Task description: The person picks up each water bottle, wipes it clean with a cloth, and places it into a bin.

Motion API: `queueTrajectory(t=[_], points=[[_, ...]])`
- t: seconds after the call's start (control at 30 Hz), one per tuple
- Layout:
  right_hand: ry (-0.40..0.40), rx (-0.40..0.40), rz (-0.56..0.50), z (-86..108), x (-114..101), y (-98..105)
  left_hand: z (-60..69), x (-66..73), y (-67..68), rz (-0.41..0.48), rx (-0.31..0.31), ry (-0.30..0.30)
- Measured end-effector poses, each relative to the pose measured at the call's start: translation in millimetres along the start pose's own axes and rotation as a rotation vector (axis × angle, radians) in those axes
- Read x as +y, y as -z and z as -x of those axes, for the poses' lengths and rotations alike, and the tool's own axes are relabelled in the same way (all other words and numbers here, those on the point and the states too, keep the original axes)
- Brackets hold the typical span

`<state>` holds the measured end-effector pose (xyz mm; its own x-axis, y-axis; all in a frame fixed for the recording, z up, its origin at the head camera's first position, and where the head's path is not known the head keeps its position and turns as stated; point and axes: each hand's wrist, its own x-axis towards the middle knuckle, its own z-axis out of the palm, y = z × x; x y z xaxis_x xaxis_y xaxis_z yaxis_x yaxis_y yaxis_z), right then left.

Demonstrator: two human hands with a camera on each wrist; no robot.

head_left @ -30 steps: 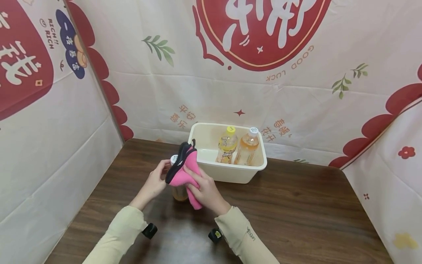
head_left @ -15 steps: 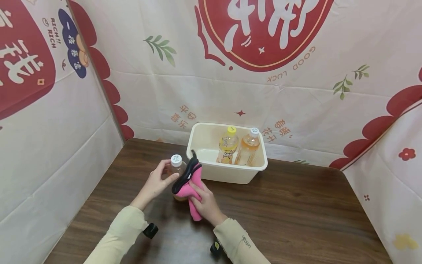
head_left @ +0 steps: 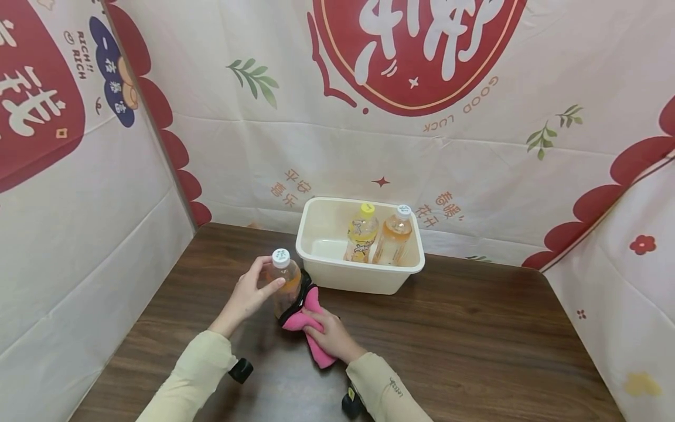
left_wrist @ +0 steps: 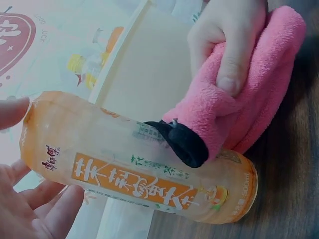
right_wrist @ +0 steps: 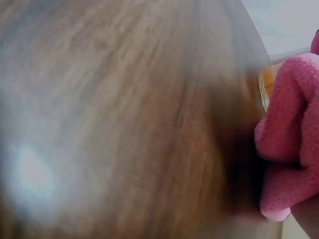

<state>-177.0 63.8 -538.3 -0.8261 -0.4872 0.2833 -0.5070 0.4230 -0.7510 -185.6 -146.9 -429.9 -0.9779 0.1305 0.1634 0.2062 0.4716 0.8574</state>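
Note:
Near the table's left side stands a clear plastic drink bottle (head_left: 285,275) with a white cap and orange label. My left hand (head_left: 249,296) holds it by the upper part, thumb on one side and fingers on the other. A bunched pink cloth with black trim (head_left: 319,349) is gripped in my right hand (head_left: 333,335). The black edge touches the bottle's lower right side. In the left wrist view the label of the bottle (left_wrist: 134,172) shows large white characters, and the cloth (left_wrist: 264,84) covers part of its lower end. Only folds of the cloth (right_wrist: 286,114) show in the right wrist view.
Behind and right of the bottle sits a cream plastic bin (head_left: 364,277). It holds a yellow-capped bottle (head_left: 362,234) and a white-capped bottle (head_left: 392,240), both upright on its right side. Printed fabric (head_left: 337,146) hangs around the dark wooden table (head_left: 474,340).
My right hand has brought the cloth down along the bottle from near the cap to its lower part. The cap and upper body are now uncovered. My left hand stays at the bottle's upper part.

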Motion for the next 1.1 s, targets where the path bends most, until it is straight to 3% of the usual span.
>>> queueTrajectory(t=[0.13,0.27,0.33,0.43,0.67,0.83,1.0,1.1], points=[[-0.026,-0.002,0.012,2.5,-0.2,-2.0,-1.8,2.7,-1.9,-0.010,0.014,0.042],[-0.033,0.012,0.020,6.5,-0.8,-4.8,-5.0,7.9,-8.9,-0.082,0.089,0.134],[-0.033,0.019,0.011,8.3,-0.9,-5.4,-6.6,10.6,-11.4,-0.114,0.119,0.148],[-0.018,0.028,-0.003,11.1,-0.9,-4.4,-8.5,12.2,-11.1,-0.132,0.118,0.114],[0.016,0.067,-0.009,21.8,-0.7,3.8,-7.0,13.7,-1.9,-0.129,0.008,-0.002],[0.035,0.058,-0.027,28.6,-2.7,9.0,-4.1,12.1,5.8,-0.072,-0.035,-0.067],[0.165,0.139,-0.008,32.7,-9.6,14.8,-3.2,5.6,11.9,-0.037,-0.078,-0.107],[0.236,0.175,-0.003,30.6,-27.5,24.5,-2.4,2.6,14.3,-0.042,-0.088,-0.156]])
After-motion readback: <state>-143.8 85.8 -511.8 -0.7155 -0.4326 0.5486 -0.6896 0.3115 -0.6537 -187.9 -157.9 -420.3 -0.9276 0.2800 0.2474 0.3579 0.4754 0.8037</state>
